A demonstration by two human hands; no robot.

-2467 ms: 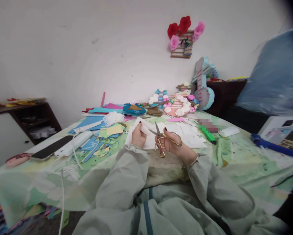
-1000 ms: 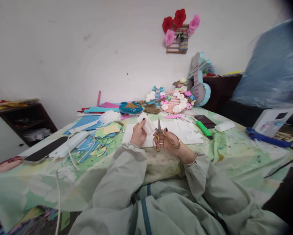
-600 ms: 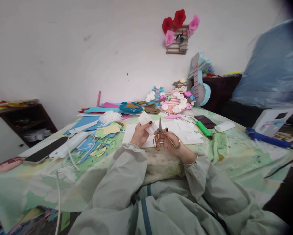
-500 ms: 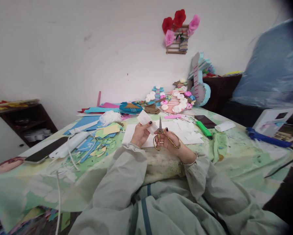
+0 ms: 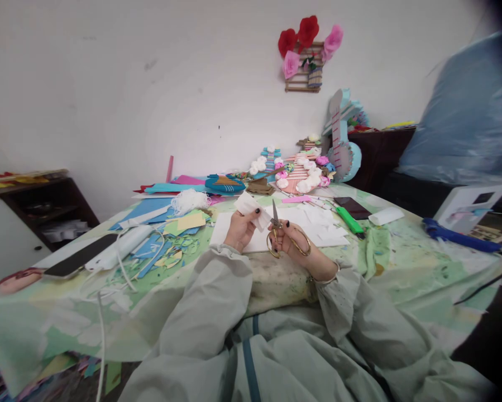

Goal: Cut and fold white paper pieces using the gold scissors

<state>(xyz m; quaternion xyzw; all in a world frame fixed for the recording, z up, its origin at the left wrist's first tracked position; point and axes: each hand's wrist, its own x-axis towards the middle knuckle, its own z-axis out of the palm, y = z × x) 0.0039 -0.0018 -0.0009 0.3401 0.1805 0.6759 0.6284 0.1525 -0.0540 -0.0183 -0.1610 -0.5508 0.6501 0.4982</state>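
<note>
A small piece of white paper (image 5: 249,207) is pinched between the thumb and fingers of my left hand (image 5: 239,231). My right hand (image 5: 295,245) holds gold-handled scissors (image 5: 275,215), fingers at the loops and blades pointing up. The blades stand just right of the held paper and look closed or nearly so. Beneath both hands lies a white sheet (image 5: 223,226), with cut white paper pieces (image 5: 318,220) on its right part.
Left of my hands are paper scraps (image 5: 179,251), white cord (image 5: 190,201), a power strip (image 5: 119,248) and a dark phone (image 5: 81,257). A green marker (image 5: 349,220) and a blue tool (image 5: 460,235) lie right. Paper crafts (image 5: 303,173) stand at the back.
The held paper has tilted slightly lower in my left hand. My right hand and the scissors have shifted a little to the right, and the handle loops have turned slightly.
</note>
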